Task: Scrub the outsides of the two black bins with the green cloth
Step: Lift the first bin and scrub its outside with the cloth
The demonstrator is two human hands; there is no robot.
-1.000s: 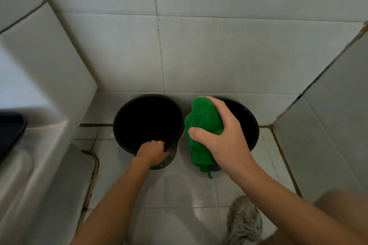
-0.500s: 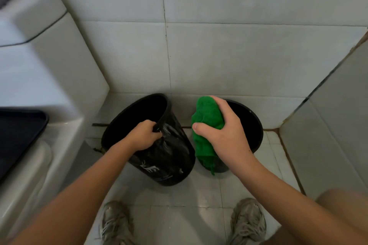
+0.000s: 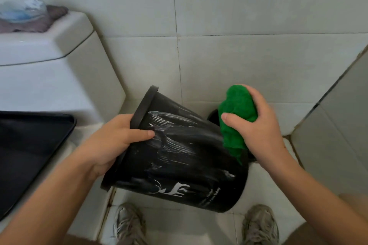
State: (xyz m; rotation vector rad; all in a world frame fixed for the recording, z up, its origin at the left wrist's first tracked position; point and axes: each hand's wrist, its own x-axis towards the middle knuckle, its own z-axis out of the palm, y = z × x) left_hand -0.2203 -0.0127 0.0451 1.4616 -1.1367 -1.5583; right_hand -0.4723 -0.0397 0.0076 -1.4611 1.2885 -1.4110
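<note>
**Bin tipped, cloth at its side**

Left hand [image 3: 111, 141] grips rim of smooth black bin [image 3: 179, 165], thumb across the streaked wall; bin lifted, tilted, mouth left. Right hand [image 3: 262, 127] clutches bunched, nubbly green cloth [image 3: 235, 117] beside the bin's base end. Second bin [image 3: 213, 115] behind, mostly hidden. Glossy toilet tank [image 3: 49, 69] at left.

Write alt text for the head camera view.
A person's left hand grips the rim of a tipped black bin streaked with white, while the right hand holds a bunched green cloth near its base. A second black bin peeks out behind, beside a toilet.
</note>
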